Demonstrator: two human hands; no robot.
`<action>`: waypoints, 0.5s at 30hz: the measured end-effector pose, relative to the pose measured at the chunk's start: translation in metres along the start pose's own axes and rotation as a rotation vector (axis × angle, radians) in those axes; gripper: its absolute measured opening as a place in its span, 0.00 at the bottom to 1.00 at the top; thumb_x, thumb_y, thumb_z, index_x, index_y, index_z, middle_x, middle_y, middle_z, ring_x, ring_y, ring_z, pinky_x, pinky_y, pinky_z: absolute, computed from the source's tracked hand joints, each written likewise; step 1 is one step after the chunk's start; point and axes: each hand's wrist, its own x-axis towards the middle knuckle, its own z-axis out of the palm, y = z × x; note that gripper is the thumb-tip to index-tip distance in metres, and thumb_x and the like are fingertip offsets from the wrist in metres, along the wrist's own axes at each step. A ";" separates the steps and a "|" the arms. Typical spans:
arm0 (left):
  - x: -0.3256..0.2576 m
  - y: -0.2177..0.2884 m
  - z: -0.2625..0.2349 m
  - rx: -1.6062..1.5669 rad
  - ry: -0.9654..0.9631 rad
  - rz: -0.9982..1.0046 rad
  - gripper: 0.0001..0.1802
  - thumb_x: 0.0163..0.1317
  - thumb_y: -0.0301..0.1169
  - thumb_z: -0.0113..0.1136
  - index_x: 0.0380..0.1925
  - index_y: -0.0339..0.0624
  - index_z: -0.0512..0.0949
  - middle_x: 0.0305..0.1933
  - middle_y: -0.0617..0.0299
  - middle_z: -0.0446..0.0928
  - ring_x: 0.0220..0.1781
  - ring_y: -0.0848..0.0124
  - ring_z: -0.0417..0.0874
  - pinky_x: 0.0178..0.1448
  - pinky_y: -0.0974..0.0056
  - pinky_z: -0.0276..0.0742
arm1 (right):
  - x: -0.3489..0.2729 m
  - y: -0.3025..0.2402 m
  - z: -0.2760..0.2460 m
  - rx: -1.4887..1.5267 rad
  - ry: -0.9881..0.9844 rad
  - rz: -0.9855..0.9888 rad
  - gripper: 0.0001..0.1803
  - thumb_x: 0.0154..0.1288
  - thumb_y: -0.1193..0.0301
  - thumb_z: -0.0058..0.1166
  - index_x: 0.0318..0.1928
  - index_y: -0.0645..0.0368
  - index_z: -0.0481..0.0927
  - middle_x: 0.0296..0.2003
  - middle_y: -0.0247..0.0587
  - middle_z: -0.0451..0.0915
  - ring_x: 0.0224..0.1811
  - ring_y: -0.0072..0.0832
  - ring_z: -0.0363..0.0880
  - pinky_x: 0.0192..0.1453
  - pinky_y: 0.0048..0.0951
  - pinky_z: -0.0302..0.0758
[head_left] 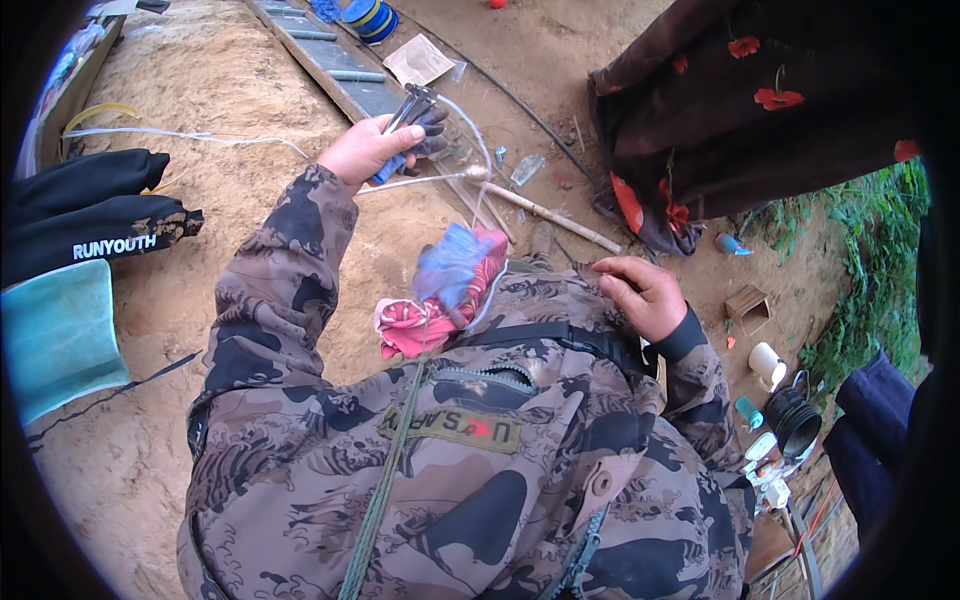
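My left hand (362,150), stretched forward, is closed around a narrow dark tool (407,108) with shiny edges and a bunched dark blue-grey work glove (432,130). The tool's exact kind is unclear. A pale cord (474,122) loops from beside that hand down past a stick (555,215) with a whitish knob. Below hang a red-and-white patterned cloth (402,325) and a motion-blurred blue cloth (450,262), in front of my camouflage jacket. My right hand (648,295) lies near my waist with fingers curled and thumb pressed in; whatever it holds, if anything, is hidden.
A ladder-like frame (330,62), a blue-and-yellow spool (370,20) and flattened cardboard (418,61) lie ahead. Dark flowered fabric (740,130) hangs at the right. Near my right side are a small wooden box (748,308), a white cup (767,364) and a black pot (796,428).
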 end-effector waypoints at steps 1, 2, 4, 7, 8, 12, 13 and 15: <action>0.003 -0.005 0.005 0.017 0.022 -0.029 0.20 0.67 0.44 0.63 0.48 0.39 0.78 0.31 0.68 0.77 0.32 0.80 0.77 0.37 0.72 0.74 | -0.002 0.002 -0.001 0.009 0.013 0.023 0.11 0.67 0.71 0.59 0.47 0.63 0.83 0.41 0.48 0.84 0.43 0.35 0.83 0.48 0.31 0.77; 0.004 -0.015 0.010 -0.010 0.009 -0.036 0.20 0.66 0.43 0.64 0.46 0.38 0.77 0.31 0.67 0.77 0.32 0.79 0.77 0.38 0.71 0.76 | -0.003 0.002 -0.001 0.015 0.024 0.020 0.12 0.67 0.71 0.58 0.48 0.63 0.83 0.41 0.47 0.84 0.43 0.34 0.83 0.48 0.30 0.77; 0.002 -0.038 0.026 -0.014 -0.013 -0.068 0.20 0.66 0.42 0.65 0.46 0.36 0.77 0.32 0.65 0.77 0.33 0.77 0.78 0.43 0.68 0.79 | -0.003 0.002 0.002 0.051 0.024 0.137 0.12 0.68 0.71 0.58 0.48 0.63 0.83 0.41 0.46 0.84 0.43 0.33 0.83 0.48 0.30 0.77; -0.019 -0.072 0.052 0.069 -0.152 -0.184 0.23 0.66 0.38 0.64 0.54 0.34 0.75 0.41 0.61 0.82 0.34 0.76 0.80 0.42 0.68 0.80 | 0.005 -0.001 0.014 0.095 -0.100 0.110 0.13 0.68 0.70 0.58 0.50 0.61 0.82 0.41 0.46 0.84 0.42 0.32 0.83 0.47 0.30 0.78; -0.028 -0.079 0.062 0.184 -0.168 -0.222 0.25 0.66 0.38 0.63 0.58 0.35 0.74 0.44 0.60 0.84 0.34 0.77 0.80 0.41 0.69 0.79 | 0.011 -0.002 0.019 0.087 -0.148 0.073 0.13 0.68 0.70 0.58 0.50 0.61 0.82 0.41 0.47 0.84 0.41 0.33 0.83 0.47 0.31 0.78; -0.063 -0.088 0.085 0.178 -0.203 -0.269 0.27 0.65 0.42 0.65 0.56 0.35 0.75 0.41 0.60 0.83 0.37 0.75 0.80 0.46 0.68 0.77 | 0.040 -0.001 0.044 -0.115 -0.246 -0.202 0.15 0.66 0.66 0.56 0.50 0.58 0.82 0.44 0.52 0.83 0.46 0.47 0.82 0.53 0.39 0.77; -0.069 -0.090 0.091 0.126 -0.179 -0.127 0.29 0.63 0.44 0.67 0.56 0.35 0.75 0.43 0.60 0.82 0.43 0.75 0.80 0.50 0.68 0.75 | 0.044 -0.001 0.049 -0.115 -0.290 -0.206 0.15 0.66 0.66 0.56 0.50 0.58 0.82 0.44 0.51 0.83 0.47 0.46 0.82 0.53 0.39 0.77; -0.073 -0.089 0.088 0.282 -0.184 -0.260 0.30 0.59 0.35 0.67 0.60 0.34 0.72 0.50 0.61 0.80 0.50 0.74 0.78 0.58 0.68 0.72 | 0.048 0.001 0.056 -0.124 -0.320 -0.206 0.15 0.66 0.66 0.56 0.50 0.57 0.82 0.44 0.51 0.83 0.47 0.46 0.82 0.52 0.39 0.77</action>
